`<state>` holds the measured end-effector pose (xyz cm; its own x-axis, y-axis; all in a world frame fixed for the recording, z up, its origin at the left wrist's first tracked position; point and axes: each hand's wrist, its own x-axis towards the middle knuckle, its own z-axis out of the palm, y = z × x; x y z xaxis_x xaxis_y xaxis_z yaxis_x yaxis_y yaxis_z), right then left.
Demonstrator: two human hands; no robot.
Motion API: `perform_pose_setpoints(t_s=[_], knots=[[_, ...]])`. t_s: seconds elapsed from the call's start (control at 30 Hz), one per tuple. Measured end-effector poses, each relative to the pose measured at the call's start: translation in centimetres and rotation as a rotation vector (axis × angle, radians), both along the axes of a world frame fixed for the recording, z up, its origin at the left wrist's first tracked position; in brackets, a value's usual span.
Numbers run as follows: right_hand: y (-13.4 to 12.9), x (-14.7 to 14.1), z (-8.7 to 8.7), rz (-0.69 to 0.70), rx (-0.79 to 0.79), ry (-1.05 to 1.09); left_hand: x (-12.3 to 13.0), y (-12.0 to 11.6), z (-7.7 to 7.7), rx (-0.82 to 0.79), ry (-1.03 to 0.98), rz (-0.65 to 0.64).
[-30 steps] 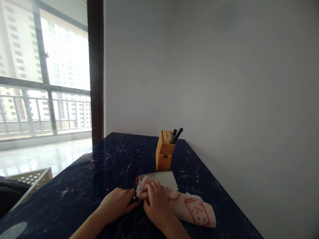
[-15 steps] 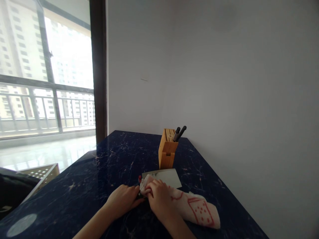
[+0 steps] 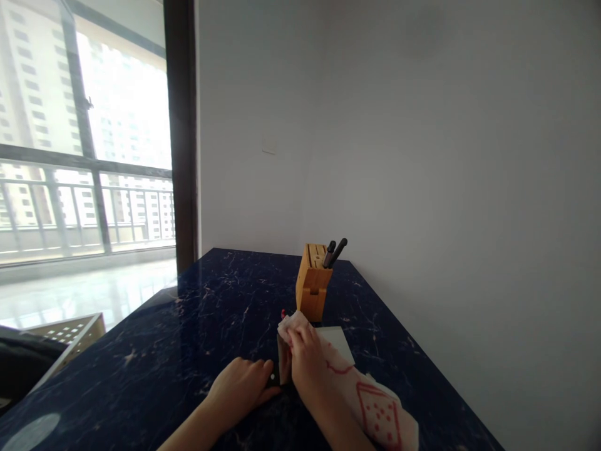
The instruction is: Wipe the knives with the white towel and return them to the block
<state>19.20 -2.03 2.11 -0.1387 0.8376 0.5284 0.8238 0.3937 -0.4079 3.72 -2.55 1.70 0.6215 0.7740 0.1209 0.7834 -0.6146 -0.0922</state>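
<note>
My left hand [image 3: 244,383] grips the black riveted handle of a cleaver [image 3: 339,343], low over the table. The cleaver's broad pale blade extends rightward, partly behind my right hand [image 3: 307,360] and the cloth. My right hand is closed on a white-pink towel [image 3: 375,407] with red line patterns and presses its bunched end against the blade near the handle. The towel's rest trails toward the lower right, under and beside my forearm. A small red thing [image 3: 283,312] shows just beyond the bunched end; I cannot tell what it is.
A wooden knife block [image 3: 312,294] with two dark-handled tools in it stands just beyond the blade on the dark blue marbled table [image 3: 244,288]. A grey wall borders the table's right side. At the left are a pale perforated basket [image 3: 79,335] with something black, and a window.
My right hand has slid the bunched towel end slightly away from me. The cleaver and my left hand have shifted a little right, baring more blade near the handle.
</note>
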Motion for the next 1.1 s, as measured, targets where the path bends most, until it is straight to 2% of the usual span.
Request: perform_pose_setpoints(t_s=[0.1, 0.2, 0.3, 0.47, 0.67, 0.87, 1.1], knots=[[-0.6, -0.7, 0.1, 0.148, -0.028, 0.005, 0.0, 0.1, -0.2, 0.0, -0.015, 0.008], [-0.5, -0.9, 0.2, 0.167, -0.035, 0.013, -0.1, 0.2, -0.3, -0.008, -0.023, 0.017], [0.5, 0.5, 0.2, 0.096, -0.002, 0.022, -0.1, 0.3, -0.2, -0.022, -0.017, 0.026], [2.3, 4.8, -0.1, -0.025, 0.051, 0.012, -0.1, 0.2, 0.1, -0.025, -0.018, 0.04], [3.5, 8.4, -0.9, -0.225, -0.022, -0.015, 0.0, 0.1, 0.4, -0.059, -0.018, 0.072], [3.2, 9.4, -0.7, -0.331, -0.102, -0.107, -0.1, 0.1, 0.4, -0.056, -0.024, 0.073], [1.7, 9.6, -0.7, -0.285, -0.249, -0.227, -0.2, 0.0, 0.3, -0.058, -0.044, 0.068]])
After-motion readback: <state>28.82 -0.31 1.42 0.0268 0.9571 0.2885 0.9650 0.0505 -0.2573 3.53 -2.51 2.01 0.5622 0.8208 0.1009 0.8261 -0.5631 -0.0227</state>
